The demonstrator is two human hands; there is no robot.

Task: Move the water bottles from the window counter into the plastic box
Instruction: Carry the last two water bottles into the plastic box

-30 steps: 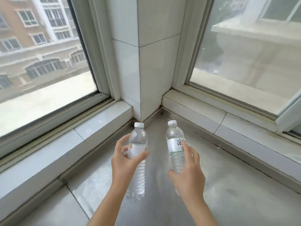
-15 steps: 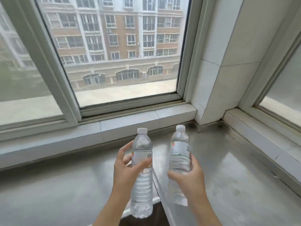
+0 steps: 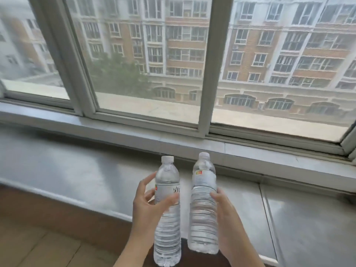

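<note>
I hold two clear water bottles upright in the air, side by side at the bottom centre. My left hand (image 3: 149,207) grips the left bottle (image 3: 167,224) around its white label. My right hand (image 3: 225,214) grips the right bottle (image 3: 203,214), which sits slightly higher and is a little blurred. Both have white caps and are full. They hang over the front edge of the grey window counter (image 3: 81,178). No plastic box is in view.
A wide sliding window (image 3: 146,60) with pale frames runs behind the counter, with a raised sill (image 3: 250,151) below it. Wooden floor (image 3: 38,241) shows at the lower left beyond the counter's edge. The counter continues to the right.
My view has swung left, away from the tiled corner pillar, which is out of frame now. Both bottles stay in my hands and have moved back over the counter's front edge.
</note>
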